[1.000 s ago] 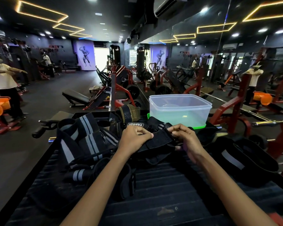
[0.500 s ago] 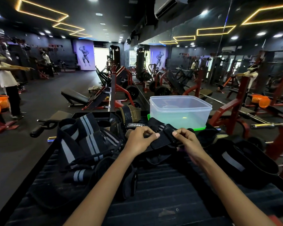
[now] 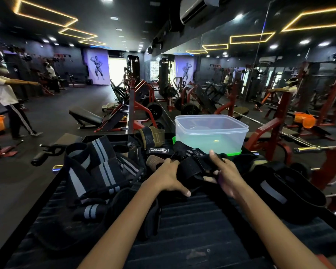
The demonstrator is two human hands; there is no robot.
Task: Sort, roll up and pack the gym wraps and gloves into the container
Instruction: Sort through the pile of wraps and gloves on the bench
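On the ribbed black surface (image 3: 192, 228) a black wrap (image 3: 194, 167) lay between the two hands — the left hand (image 3: 168, 176) rested on its near end with fingers curled over it, the right hand (image 3: 224, 176) gripped its other end. The wrap was dark webbing, partly folded. Beyond it sat a clear plastic container (image 3: 210, 133) — grey-striped wraps (image 3: 97, 167) were heaped to the left.
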